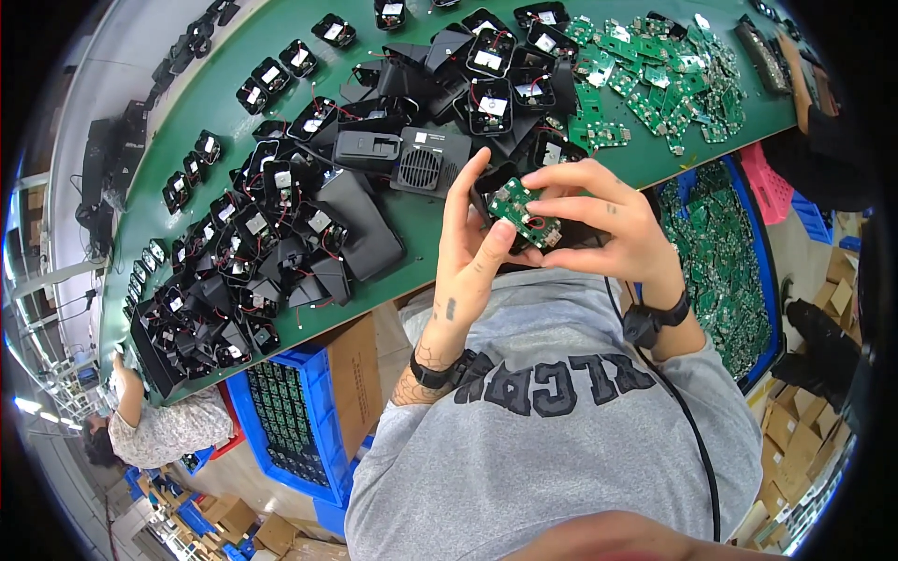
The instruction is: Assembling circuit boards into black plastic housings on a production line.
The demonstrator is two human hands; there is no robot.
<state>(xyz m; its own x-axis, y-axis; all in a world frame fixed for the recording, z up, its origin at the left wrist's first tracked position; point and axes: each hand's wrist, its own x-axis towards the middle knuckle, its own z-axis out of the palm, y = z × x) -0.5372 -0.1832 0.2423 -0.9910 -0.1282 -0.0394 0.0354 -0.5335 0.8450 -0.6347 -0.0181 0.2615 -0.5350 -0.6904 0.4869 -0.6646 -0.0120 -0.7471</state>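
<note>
Between my two hands, just above the table's near edge, is a small green circuit board (512,199) with a thin red wire curled near its lower end. My left hand (468,257) presses its thumb on the board's near side, while its index finger points up along the left. From the right, the fingers of my right hand (613,222) close round the board's far edge and lower end. Something dark shows behind the board, partly hidden by my fingers; it looks like a black plastic housing. Past my left fingertips lies a black casing with a round speaker grille (420,166).
Black housings with red wires (253,222) are heaped across the green table (426,245). Loose green boards (655,79) pile up at the far right. Blue crates of boards stand below, left (323,449) and right (769,280). People work at both ends.
</note>
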